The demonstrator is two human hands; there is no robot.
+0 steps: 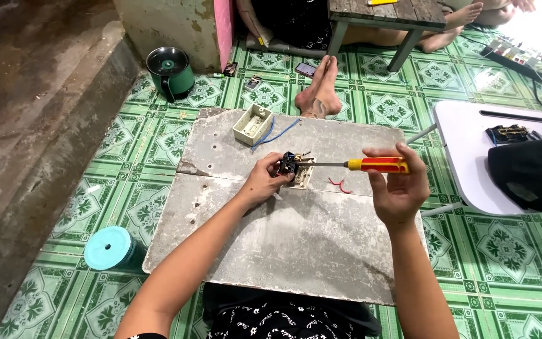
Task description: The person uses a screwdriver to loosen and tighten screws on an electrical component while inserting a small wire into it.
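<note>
Two hands: left hand (263, 182) pinches switch module (288, 164), right hand (396, 185) levels screwdriver (362, 165).

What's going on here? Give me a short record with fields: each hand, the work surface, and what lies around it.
Left hand: holds a small dark electrical part over a cream switch plate.
Right hand: grips a red and yellow screwdriver, its tip at the part.
Work surface: worn grey board on a green patterned tile floor.
On the board: cream wall box with blue wires; red wire scraps.
Nearby: teal lidded tub, green pot, white table, another person's bare feet.
</note>
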